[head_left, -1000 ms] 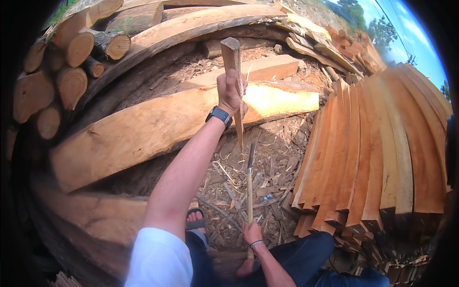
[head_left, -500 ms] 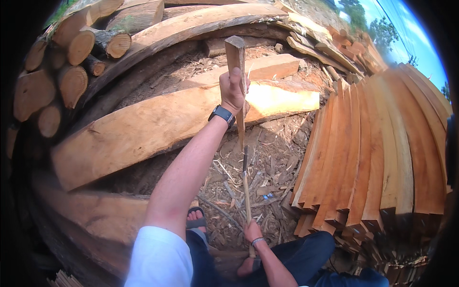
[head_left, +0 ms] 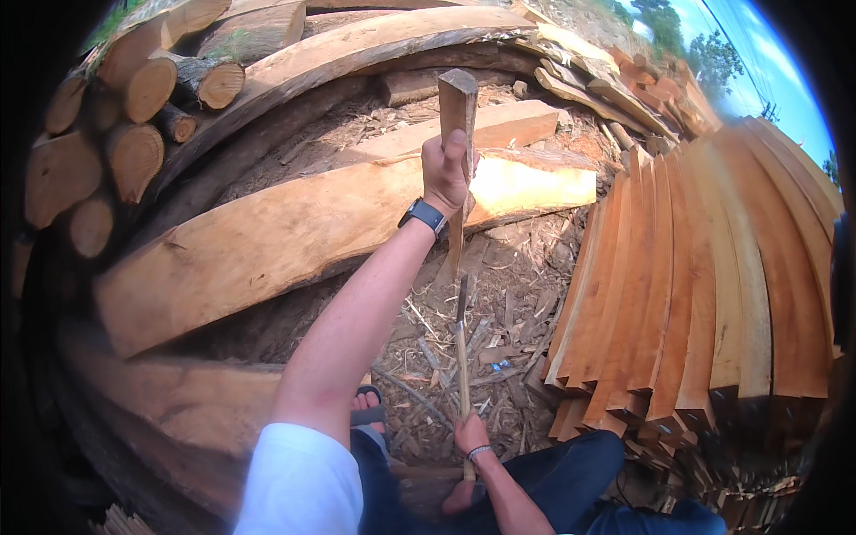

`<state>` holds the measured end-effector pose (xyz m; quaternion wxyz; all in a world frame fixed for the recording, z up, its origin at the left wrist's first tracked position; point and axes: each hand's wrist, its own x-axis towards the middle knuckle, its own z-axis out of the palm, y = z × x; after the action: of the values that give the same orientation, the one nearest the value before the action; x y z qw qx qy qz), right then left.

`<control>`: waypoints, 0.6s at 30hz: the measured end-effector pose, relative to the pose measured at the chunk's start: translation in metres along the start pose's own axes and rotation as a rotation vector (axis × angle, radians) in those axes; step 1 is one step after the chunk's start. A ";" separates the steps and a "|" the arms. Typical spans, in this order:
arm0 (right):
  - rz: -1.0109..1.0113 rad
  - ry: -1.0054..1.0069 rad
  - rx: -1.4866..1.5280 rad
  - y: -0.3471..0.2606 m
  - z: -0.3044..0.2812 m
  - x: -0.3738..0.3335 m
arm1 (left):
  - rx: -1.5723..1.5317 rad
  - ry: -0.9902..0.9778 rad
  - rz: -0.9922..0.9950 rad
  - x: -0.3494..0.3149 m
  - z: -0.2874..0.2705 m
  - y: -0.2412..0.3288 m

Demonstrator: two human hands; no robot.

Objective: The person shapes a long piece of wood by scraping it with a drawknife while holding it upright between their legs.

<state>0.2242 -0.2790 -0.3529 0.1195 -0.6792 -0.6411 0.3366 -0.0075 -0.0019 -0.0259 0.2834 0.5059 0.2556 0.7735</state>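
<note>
While left hand (head_left: 448,169) grips tapered wooden stake (head_left: 457,105) near 12 o'clock, right hand (head_left: 471,434) grips long-handled blade (head_left: 462,357) near 6 o'clock; better hold stake steady, left hand high, away from blade edge.

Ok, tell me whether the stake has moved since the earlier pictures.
Yes: the stake, in the left hand, has shifted right, toward the right end of the slab behind it.

Cut logs (head_left: 135,162), stacked orange planks (head_left: 687,285)
</note>
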 end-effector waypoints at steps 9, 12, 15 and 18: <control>0.007 -0.049 -0.017 0.000 -0.002 0.001 | 0.055 0.026 0.032 0.001 -0.001 0.002; 0.055 0.070 0.136 -0.016 -0.013 0.005 | 0.053 0.056 0.041 0.003 -0.001 -0.001; 0.021 -0.006 0.026 -0.003 -0.004 0.010 | 0.081 0.090 0.089 0.005 -0.004 -0.002; 0.009 -0.090 -0.045 0.001 0.002 0.005 | 0.187 0.190 0.079 0.006 -0.008 0.003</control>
<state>0.2238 -0.2748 -0.3566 0.0740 -0.6688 -0.6502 0.3529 -0.0176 -0.0011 -0.0232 0.1788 0.4642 0.3320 0.8014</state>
